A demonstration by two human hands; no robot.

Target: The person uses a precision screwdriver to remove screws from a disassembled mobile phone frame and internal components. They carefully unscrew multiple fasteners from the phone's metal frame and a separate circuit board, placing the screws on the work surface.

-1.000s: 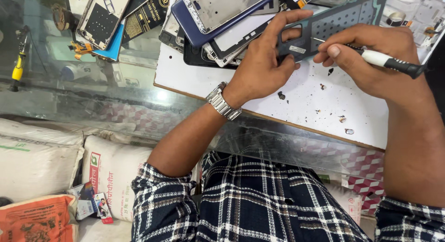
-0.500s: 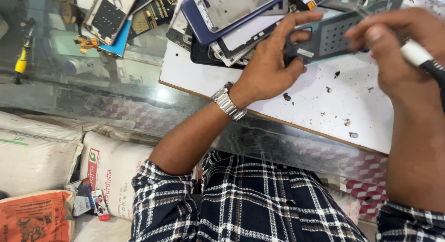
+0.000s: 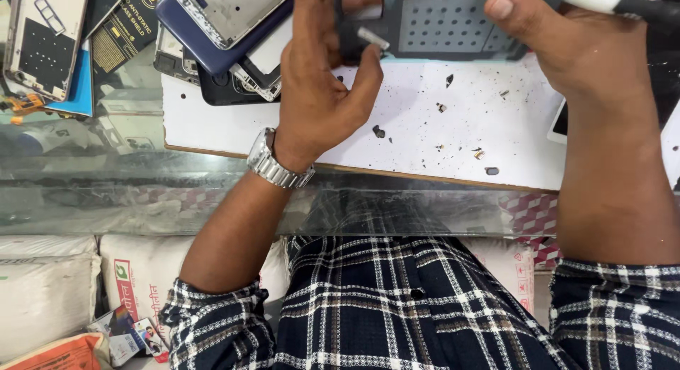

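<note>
The left hand (image 3: 319, 79) grips the left end of a dark grey phone frame (image 3: 439, 23) at the top centre of the picture, its fingers curled over the far edge and the thumb pressed up against the near edge. The right hand (image 3: 567, 51), at the upper right, pinches the frame's right end under the thumb while its fingers are clenched around a screwdriver (image 3: 623, 3) with a white and black handle that runs off toward the upper right corner. The frame is held just above the white board (image 3: 425, 136) lying on the glass table (image 3: 106, 193).

Compared with half a second ago, both hands and the frame sit higher in the picture, so that the fingertips are now cut off by the top edge (the camera seems to have dipped nearer as well, since everything looks larger). The screwdriver handle has swung from the right edge up toward the top right corner, and the right forearm now stands more upright along the right side.

Small dark screws and crumbs (image 3: 379, 132) are scattered over the board below the hands. A stack of opened phones (image 3: 219, 30) fills the upper left, touching the board's left end. A metal wristwatch (image 3: 273, 164) sits on the left wrist, over the board's near edge.
</note>
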